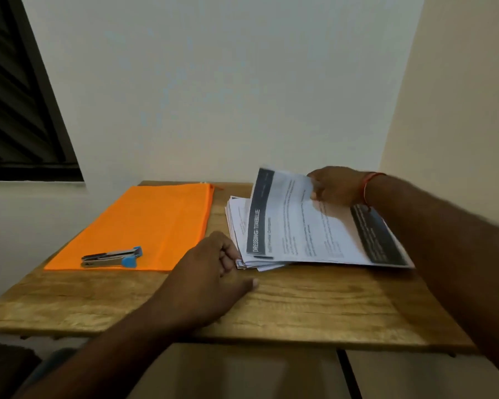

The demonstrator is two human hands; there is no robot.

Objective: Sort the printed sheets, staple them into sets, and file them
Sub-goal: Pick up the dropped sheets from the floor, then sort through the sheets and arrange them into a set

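A stack of printed sheets [242, 223] lies on the right half of the wooden table [314, 309]. The top sheet [306, 226], headed "DRESSING TABLE" on a dark band, is lifted at its far edge, pinched by my right hand [337, 187]. My left hand [213, 272] rests on the table at the stack's near left corner, its curled fingertips against the sheet edges. An orange zip folder [144, 226] lies flat on the left half. A small stapler [111, 257] with blue ends sits on the folder's near part.
The table stands against a pale wall in a corner. A dark louvred window [18, 105] is at the upper left. The floor shows below the table's front edge.
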